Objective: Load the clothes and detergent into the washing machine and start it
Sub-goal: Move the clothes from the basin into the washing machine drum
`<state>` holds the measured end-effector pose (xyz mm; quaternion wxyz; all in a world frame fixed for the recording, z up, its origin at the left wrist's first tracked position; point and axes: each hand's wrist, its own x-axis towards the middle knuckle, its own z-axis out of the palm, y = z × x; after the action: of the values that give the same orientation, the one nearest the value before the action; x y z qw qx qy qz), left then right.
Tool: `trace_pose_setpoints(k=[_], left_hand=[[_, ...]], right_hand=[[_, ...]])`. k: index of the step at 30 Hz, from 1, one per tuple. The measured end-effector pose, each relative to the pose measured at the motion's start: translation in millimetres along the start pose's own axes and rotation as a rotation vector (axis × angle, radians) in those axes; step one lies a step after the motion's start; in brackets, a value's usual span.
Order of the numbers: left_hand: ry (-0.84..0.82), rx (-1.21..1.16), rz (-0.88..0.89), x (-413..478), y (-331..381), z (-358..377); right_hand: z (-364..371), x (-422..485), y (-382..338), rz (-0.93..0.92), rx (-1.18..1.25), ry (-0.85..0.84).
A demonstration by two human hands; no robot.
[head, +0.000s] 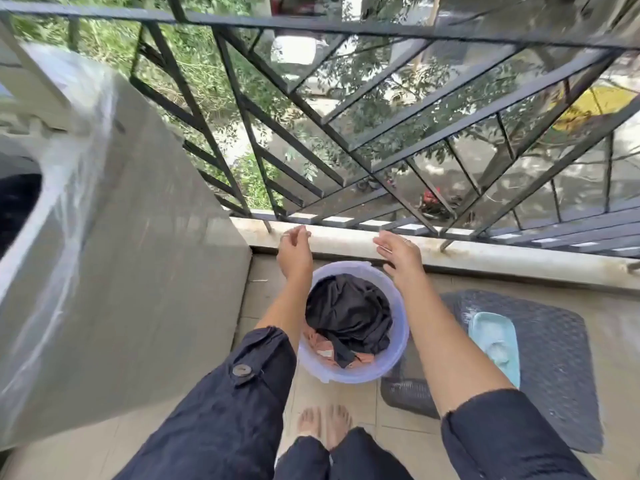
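A pale purple bucket (398,344) stands on the tiled floor in front of my bare feet. Inside lie black clothes (349,313) over a peach garment (320,346). My left hand (294,252) hovers above the bucket's far left rim, fingers loosely curled and holding nothing. My right hand (398,252) hovers above the far right rim, fingers spread and empty. The grey top-loading washing machine (131,265), wrapped in clear plastic film, stands at the left; part of its dark drum opening (17,206) shows at the left edge. No detergent is recognisable.
A black metal railing (346,116) on a low concrete kerb (450,251) closes the balcony ahead. A dark plastic crate lid or mat (554,358) lies right of the bucket with a light blue tray (495,344) on it.
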<state>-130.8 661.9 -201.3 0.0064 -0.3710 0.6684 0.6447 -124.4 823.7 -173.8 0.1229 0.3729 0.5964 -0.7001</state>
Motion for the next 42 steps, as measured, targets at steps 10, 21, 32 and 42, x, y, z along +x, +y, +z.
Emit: trace_pose_setpoints(k=[10, 21, 32, 42], left_hand=[[-0.119, 0.228, -0.142, 88, -171, 65], [-0.469, 0.798, -0.062, 167, -316, 96], [-0.431, 0.491, -0.128, 150, -316, 103], [-0.2, 0.411, -0.165, 83, -208, 83]], right_hand=[[-39, 154, 160, 0.157, -0.058, 0.123], [-59, 268, 298, 0.208, -0.33, -0.022], [-36, 258, 297, 0.112, -0.022, -0.079], [-24, 172, 195, 0.183, -0.084, -0.185]])
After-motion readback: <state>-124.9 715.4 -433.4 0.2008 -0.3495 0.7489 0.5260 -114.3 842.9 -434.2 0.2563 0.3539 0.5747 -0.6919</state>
